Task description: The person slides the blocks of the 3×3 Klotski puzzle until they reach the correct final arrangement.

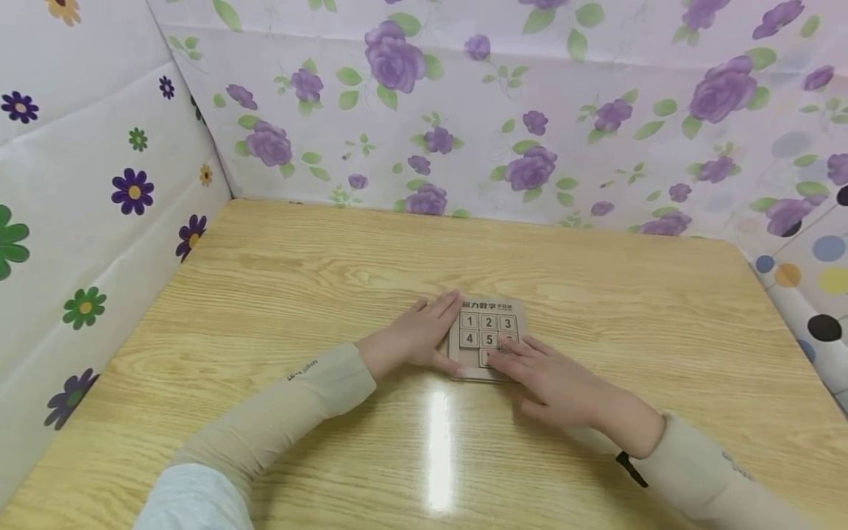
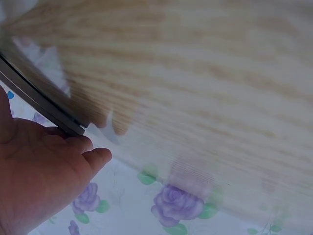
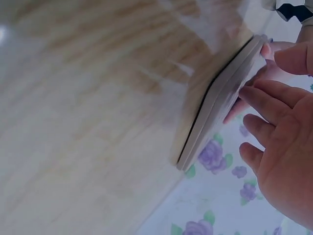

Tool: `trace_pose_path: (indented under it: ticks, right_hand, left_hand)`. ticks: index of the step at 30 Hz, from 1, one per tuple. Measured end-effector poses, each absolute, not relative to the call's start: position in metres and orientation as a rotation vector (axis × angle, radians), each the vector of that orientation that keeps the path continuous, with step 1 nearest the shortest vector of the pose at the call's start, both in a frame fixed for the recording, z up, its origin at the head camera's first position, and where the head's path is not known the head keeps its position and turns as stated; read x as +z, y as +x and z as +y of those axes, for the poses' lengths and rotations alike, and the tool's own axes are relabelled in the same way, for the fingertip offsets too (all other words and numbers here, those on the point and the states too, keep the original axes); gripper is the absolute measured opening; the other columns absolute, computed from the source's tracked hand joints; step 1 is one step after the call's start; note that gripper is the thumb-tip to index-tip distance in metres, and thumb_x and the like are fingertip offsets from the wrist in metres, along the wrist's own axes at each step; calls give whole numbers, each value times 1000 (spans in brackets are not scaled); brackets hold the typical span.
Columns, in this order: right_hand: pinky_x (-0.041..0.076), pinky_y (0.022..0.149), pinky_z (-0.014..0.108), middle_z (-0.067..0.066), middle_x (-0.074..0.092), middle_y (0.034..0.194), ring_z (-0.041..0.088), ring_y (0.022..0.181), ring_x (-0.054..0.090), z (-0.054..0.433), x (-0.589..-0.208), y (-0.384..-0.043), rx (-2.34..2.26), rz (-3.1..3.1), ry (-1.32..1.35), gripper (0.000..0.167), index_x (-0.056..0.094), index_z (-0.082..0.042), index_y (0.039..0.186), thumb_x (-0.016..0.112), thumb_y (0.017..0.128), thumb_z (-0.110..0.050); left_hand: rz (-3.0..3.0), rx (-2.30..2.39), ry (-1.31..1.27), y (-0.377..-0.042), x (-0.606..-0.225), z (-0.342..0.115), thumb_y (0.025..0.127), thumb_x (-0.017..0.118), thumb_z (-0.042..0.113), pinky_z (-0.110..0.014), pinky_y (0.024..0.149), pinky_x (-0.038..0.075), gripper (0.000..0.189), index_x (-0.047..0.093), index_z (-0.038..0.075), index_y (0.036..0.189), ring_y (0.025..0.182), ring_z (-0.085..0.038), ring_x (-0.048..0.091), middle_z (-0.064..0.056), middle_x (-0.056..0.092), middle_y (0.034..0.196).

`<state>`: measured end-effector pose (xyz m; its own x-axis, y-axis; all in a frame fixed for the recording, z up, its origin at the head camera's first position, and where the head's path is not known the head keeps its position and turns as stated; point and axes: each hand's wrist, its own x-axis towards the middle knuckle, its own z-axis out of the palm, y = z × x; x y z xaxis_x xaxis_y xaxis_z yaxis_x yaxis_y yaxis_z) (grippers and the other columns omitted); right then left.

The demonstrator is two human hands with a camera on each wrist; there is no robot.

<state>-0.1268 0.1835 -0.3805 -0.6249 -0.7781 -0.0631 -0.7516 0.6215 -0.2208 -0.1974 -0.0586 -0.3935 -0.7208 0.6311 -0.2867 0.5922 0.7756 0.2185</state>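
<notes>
A square number sliding puzzle point(image 1: 520, 311) lies on the wooden table. Its tiles show 1, 2, 3 on top and 4, 5 in the middle row. Fingers partly cover the tile right of 5 and a tile in the bottom row, whose left slot is a gap. My left hand point(image 1: 420, 335) rests along the puzzle's left edge, fingers stretched toward its upper corner and thumb at the lower left. My right hand point(image 1: 563, 383) touches the tiles at lower right with its fingertips. Both wrist views show the puzzle point(image 3: 215, 107) edge-on beside fairly straight fingers.
The wood-grain table point(image 1: 318, 280) spreads around the puzzle on all sides. Flower-printed sheets point(image 1: 397, 132) hang behind and at the left; a dotted one point(image 1: 828, 283) is at the right. A bright reflection lies in front of the puzzle.
</notes>
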Motion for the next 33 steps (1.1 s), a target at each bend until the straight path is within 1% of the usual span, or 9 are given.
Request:
trace_pose_path:
  ticks: [9,15,18,23,26,29,33]
  right_hand:
    - [23,115,55,16,46,144,35,137,36,168,-384,-128,-282,2658,-1330,66,42,0,141,63,81,-18]
    - [21,116,53,15,43,147,34,139,32,160,-387,-131,-298,2639,-1322,68,40,1,143,62,81,-18]
    - [22,116,53,14,43,147,34,140,32,166,-385,-131,-307,2650,-1307,69,39,0,143,63,80,-16]
    - [25,114,56,15,50,141,37,136,38,187,-379,-130,-332,2698,-1289,64,46,1,138,64,78,-10]
    - [25,114,56,16,51,139,37,135,40,197,-378,-129,-325,2714,-1243,62,48,1,137,64,78,-9]
    - [26,113,55,17,51,139,37,134,40,200,-379,-130,-317,2718,-1220,62,47,2,137,64,78,-9]
    - [27,113,56,17,51,140,38,134,40,194,-382,-131,-316,2717,-1258,63,46,3,137,63,78,-10]
  left_hand:
    - [2616,172,938,-197,-394,-60,72,63,71,-45,121,9,121,4,3,152,148,-23,1,-12,-2,160]
    - [2625,197,928,-198,-395,-60,72,65,69,-45,121,8,121,4,3,152,148,-23,2,-12,-1,160]
    - [2619,193,925,-199,-395,-60,72,64,70,-44,121,7,121,3,3,152,148,-22,2,-11,-2,160]
    - [2601,201,936,-202,-396,-60,71,64,70,-44,120,6,122,1,4,152,148,-22,0,-10,-4,160]
    - [2599,229,926,-205,-395,-61,71,66,69,-44,120,6,123,0,4,152,148,-22,0,-10,-4,160]
    - [2600,241,914,-208,-394,-63,70,67,68,-44,121,5,124,0,4,152,148,-22,0,-10,-4,160]
    - [2596,244,908,-210,-395,-64,71,67,68,-44,121,6,123,1,3,152,148,-23,1,-11,-4,160]
